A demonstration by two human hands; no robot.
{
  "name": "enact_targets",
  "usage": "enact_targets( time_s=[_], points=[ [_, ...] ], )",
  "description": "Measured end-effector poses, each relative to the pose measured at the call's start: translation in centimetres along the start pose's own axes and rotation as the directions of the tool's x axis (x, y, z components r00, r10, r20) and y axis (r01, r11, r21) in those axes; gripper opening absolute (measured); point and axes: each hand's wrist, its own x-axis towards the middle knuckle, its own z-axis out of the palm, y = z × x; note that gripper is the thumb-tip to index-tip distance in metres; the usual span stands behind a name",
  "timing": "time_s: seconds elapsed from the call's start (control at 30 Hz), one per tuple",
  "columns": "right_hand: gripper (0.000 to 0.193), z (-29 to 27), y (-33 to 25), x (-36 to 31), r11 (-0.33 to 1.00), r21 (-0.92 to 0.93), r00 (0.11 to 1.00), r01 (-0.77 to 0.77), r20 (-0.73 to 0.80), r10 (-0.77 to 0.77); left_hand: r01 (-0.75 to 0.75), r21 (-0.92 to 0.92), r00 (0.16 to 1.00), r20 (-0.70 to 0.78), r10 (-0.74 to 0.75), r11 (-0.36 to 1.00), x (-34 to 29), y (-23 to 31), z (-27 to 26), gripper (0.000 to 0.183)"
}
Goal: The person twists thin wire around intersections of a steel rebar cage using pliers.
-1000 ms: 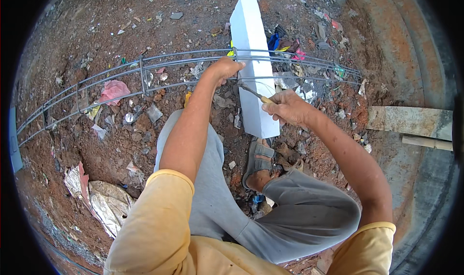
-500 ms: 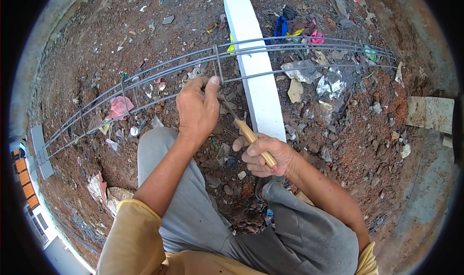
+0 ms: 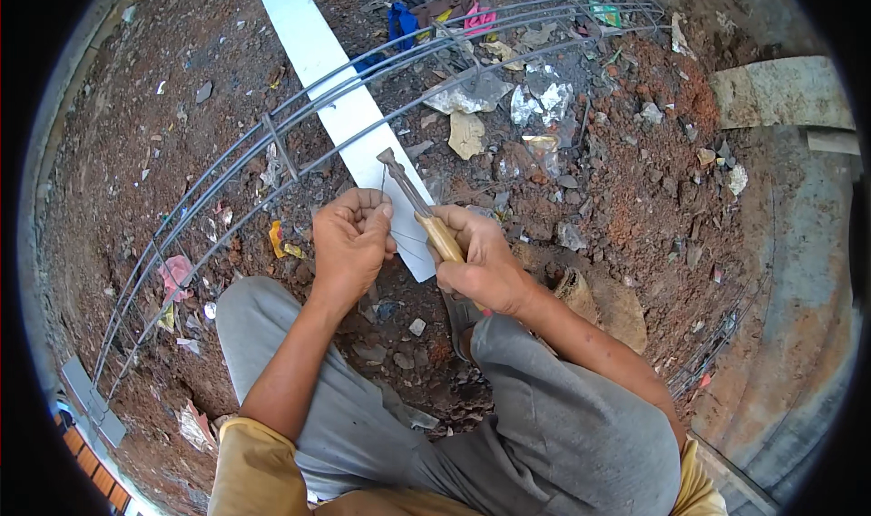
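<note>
In front of my knees, my left hand (image 3: 349,242) pinches a thin tie wire (image 3: 410,237) between thumb and fingers. Part of the wire stretches toward my right hand (image 3: 479,257), which is wrapped round a yellow-handled hand tool (image 3: 440,237). This looks like pincers, with a dark metal shank and a flared head pointing up and left, above the left fingertips. Beyond both hands curves a long rebar cage (image 3: 337,101) of thin bars, with a square stirrup (image 3: 279,147) up and left of my left hand. The cage crosses a white plank (image 3: 322,71).
Rubble and litter cover the brown soil. A grey flat piece (image 3: 93,400) sits under the cage's left end. Blue cloth (image 3: 401,24) and pink cloth (image 3: 481,17) lie near its far side. A concrete slab (image 3: 780,94) is at right. My bent legs (image 3: 562,407) are close below.
My left hand has left the stirrup and now pinches a wire nearer me. The tool has swung upright in my right hand. The view has shifted, so the plank and cage appear farther left.
</note>
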Motion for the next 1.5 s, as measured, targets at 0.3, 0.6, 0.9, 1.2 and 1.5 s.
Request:
enact_targets(
  time_s=[0.3, 0.6, 0.9, 1.2, 1.5],
  points=[
    [0.078, -5.6, -1.9, -3.2, 0.737, -0.648, 0.938, 0.194, -0.098, -0.333, -0.315, 0.771, 0.948, 0.282, 0.148, 0.553, 1.8, 4.4, 1.3, 0.008],
    [0.041, -8.8, -4.6, -1.0, 0.833, -0.521, 0.844, 0.186, -0.348, -0.407, 0.077, -0.094, 0.987, 0.146, -0.062, 0.993, 4.5, 4.2, 11.8, 0.013],
    [0.028, -10.1, -4.2, 2.1, 0.978, -0.12, 0.798, 0.173, -0.564, -0.21, 0.039, 0.015, 0.986, 0.162, -0.04, 0.999, 6.4, 4.6, 15.4, 0.016],
    [0.021, -12.2, -3.0, 3.2, 0.861, 0.41, 0.882, 0.299, -0.463, -0.086, -0.148, 0.197, 0.897, 0.439, 0.048, 0.969, 9.7, 3.6, 14.6, 0.026],
    [0.015, -14.7, -3.8, 1.9, 0.967, 0.067, 0.722, 0.247, -0.678, -0.138, -0.211, 0.847, 0.972, 0.128, 0.198, 0.487, 15.9, 8.1, 11.0, 0.05]
  ],
)
